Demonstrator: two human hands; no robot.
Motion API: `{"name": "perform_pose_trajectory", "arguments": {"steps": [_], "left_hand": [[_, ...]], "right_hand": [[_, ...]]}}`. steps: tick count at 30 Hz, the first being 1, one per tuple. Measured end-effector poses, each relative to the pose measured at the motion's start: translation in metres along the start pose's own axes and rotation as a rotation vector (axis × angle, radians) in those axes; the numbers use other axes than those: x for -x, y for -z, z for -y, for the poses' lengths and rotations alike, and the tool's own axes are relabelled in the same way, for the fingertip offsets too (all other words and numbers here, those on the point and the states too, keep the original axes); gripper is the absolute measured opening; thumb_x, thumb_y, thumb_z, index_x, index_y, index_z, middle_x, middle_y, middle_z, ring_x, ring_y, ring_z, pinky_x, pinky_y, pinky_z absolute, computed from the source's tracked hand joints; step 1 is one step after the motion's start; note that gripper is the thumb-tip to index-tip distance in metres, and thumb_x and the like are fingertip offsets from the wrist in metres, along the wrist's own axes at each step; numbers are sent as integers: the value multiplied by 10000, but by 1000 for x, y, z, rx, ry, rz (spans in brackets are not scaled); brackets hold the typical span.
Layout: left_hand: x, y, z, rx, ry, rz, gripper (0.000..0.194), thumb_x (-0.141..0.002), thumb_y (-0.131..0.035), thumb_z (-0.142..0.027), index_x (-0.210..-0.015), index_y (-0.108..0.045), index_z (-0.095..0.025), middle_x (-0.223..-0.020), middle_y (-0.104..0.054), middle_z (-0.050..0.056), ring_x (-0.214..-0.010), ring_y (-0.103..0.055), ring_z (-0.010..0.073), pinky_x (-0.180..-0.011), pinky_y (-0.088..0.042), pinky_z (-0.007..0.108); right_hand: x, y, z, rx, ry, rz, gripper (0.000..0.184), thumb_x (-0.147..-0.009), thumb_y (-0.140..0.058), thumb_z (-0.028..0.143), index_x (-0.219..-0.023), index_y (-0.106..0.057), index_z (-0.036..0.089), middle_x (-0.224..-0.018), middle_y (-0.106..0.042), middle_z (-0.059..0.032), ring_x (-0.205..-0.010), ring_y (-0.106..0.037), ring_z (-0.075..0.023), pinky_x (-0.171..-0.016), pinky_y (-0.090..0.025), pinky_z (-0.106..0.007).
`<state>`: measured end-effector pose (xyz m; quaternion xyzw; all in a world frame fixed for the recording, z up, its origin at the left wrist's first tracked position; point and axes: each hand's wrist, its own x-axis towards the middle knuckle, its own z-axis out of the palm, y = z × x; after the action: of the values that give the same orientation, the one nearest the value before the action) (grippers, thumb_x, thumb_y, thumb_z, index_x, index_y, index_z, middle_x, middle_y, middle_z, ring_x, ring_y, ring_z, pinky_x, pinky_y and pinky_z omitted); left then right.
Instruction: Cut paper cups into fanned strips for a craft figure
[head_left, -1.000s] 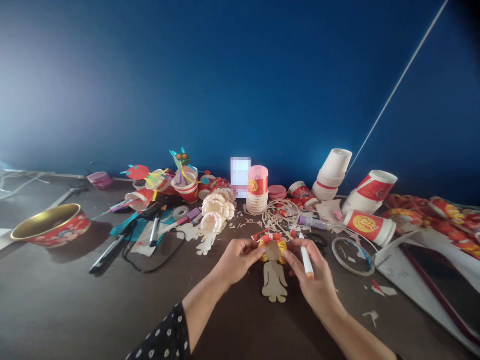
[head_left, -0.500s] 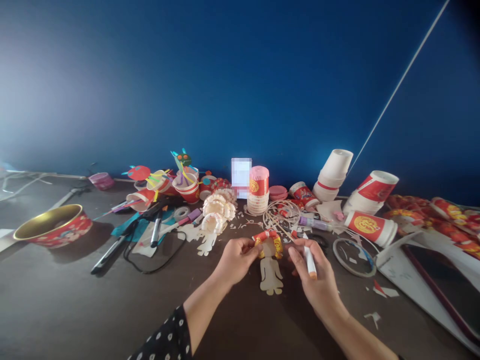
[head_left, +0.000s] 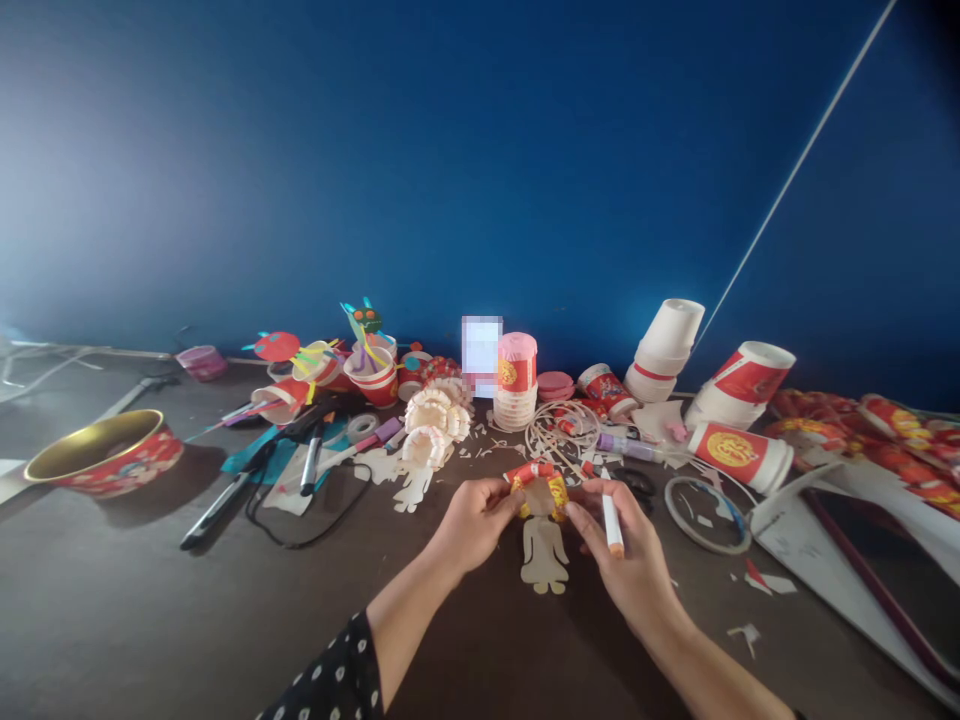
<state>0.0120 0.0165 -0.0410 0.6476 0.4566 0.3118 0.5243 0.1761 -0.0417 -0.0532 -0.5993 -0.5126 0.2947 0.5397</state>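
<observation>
Since the earlier frame your right hand (head_left: 628, 560) has drawn inward, bringing the white marker (head_left: 612, 516) closer to the red-and-gold paper ring (head_left: 535, 489). Your left hand (head_left: 474, 524) pinches that ring between thumb and fingers, just above the cream paper doll cutout (head_left: 544, 556), over the dark counter (head_left: 225, 610). Your right fingers curl around the marker's barrel, its orange end toward you. Keep the left pinch firm and steady so the ring cannot twist. Both forearms angle in low from the bottom of view, wrists slightly bent, with red-printed paper cups (head_left: 740, 455) well off to the right.
</observation>
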Motion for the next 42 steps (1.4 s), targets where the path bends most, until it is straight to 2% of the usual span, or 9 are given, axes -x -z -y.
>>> {"name": "perform_pose_trajectory", "arguments": {"steps": [7, 21, 28, 32, 38, 42], "left_hand": [[1, 0, 0, 46, -8, 64, 392, -728, -513, -470, -734, -600, -88, -651, -560, 32, -597, -451, 113, -576, -356, 236], [2, 1, -5, 49, -10, 39, 403, -726, -507, -500, -655, -582, -111, -582, -513, -5, -536, -400, 84, -533, -326, 221], [2, 0, -3, 165, -16, 98, 403, -684, -569, -489, -787, -616, -102, -751, -622, 53, -691, -523, 148, -652, -392, 259], [1, 1, -2, 108, -8, 46, 406, -693, -549, -496, -748, -613, -99, -681, -596, 37, -624, -485, 123, -595, -365, 239], [-2, 3, 3, 30, -1, -48, 423, -709, -510, -518, -679, -596, -105, -516, -440, -34, -474, -325, 67, -469, -256, 214], [-4, 5, 5, 20, 11, -135, 435, -714, -495, -529, -715, -604, -108, -499, -414, -37, -448, -320, 66, -446, -238, 213]], "right_hand": [[1, 1, 0, 12, 4, 33, 261, -737, -588, 383, -906, -487, 211, -819, -639, -47, -751, -626, -227, -550, -506, -291], [0, 1, -3, 27, 9, 19, 260, -738, -585, 382, -909, -490, 211, -816, -630, -50, -736, -621, -222, -550, -508, -292], [0, 0, -4, 23, -14, 1, 290, -738, -572, 430, -911, -490, 212, -849, -636, -61, -773, -622, -239, -556, -511, -303], [0, 1, -5, 44, -7, -10, 296, -741, -566, 436, -921, -486, 215, -860, -635, -61, -756, -619, -233, -557, -509, -308], [-1, 1, -6, 58, 11, -28, 272, -738, -574, 405, -923, -496, 222, -871, -631, -55, -744, -618, -225, -558, -506, -305], [-1, 1, -6, 35, -5, -16, 272, -745, -561, 410, -929, -482, 225, -835, -612, -50, -701, -605, -215, -521, -507, -301]]}}
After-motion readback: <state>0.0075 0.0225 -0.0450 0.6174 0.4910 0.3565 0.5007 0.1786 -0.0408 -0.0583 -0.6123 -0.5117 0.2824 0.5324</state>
